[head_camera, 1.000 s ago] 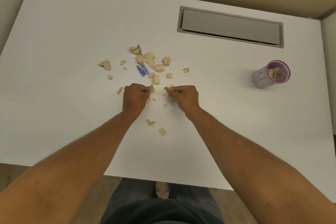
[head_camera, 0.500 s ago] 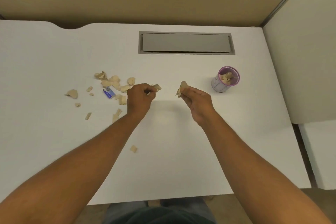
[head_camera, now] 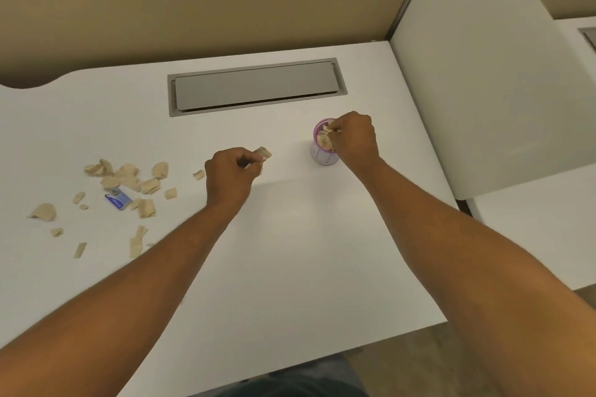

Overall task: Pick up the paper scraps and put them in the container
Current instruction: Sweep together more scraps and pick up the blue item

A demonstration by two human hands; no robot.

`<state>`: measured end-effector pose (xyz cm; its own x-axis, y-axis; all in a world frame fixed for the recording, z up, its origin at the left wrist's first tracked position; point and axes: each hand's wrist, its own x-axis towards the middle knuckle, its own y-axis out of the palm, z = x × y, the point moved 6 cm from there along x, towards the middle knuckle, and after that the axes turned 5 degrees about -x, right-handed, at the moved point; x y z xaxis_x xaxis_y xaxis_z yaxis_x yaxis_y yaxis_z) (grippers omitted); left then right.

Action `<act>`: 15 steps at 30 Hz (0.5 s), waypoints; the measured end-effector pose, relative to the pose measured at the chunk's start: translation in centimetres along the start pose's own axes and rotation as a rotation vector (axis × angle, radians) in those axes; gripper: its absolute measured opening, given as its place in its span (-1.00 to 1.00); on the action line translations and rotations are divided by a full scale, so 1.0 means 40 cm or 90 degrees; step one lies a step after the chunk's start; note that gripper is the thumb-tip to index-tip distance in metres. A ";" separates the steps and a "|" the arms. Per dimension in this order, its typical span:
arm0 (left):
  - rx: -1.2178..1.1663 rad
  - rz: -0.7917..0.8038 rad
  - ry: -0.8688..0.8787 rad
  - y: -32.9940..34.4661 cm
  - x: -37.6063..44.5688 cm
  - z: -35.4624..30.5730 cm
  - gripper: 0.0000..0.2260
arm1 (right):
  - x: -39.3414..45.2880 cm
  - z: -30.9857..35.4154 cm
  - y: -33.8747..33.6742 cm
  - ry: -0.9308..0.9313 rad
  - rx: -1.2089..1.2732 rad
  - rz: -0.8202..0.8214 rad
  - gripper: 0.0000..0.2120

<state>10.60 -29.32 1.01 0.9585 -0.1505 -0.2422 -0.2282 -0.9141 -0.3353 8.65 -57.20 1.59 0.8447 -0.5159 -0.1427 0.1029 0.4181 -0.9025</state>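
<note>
Several tan paper scraps [head_camera: 129, 176] lie scattered on the left part of the white table [head_camera: 290, 251]. A small purple-rimmed container [head_camera: 319, 155] stands right of centre and holds scraps. My right hand [head_camera: 354, 138] is over the container's rim, its fingers pinched on a paper scrap [head_camera: 327, 132] at the opening. My left hand [head_camera: 230, 172] hovers above the table midway between the pile and the container, closed on another scrap [head_camera: 263, 152] that sticks out past the fingers.
A blue lighter [head_camera: 118, 198] lies among the scraps. A grey cable hatch [head_camera: 256, 85] is set into the table at the back. A white partition [head_camera: 477, 90] rises just right of the container. The table's front edge is near my body.
Both hands lifted scraps from the pile and travelled right. My right hand has reached the container's opening; my left hand trails behind with its scrap. The view has swung to the right.
</note>
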 end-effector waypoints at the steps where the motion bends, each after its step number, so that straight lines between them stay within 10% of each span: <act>1: 0.001 -0.001 0.000 0.003 -0.001 -0.002 -0.92 | 0.009 0.003 0.020 -0.023 -0.060 0.037 -0.83; 15: 0.027 0.008 0.012 0.078 0.020 -0.053 -0.90 | 0.022 -0.010 -0.005 -0.066 -0.010 0.064 -0.74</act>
<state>11.02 -33.10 1.72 0.9585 -0.1696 -0.2293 -0.2471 -0.8951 -0.3712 9.17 -58.05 1.49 0.9000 -0.3918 -0.1908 0.0077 0.4521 -0.8919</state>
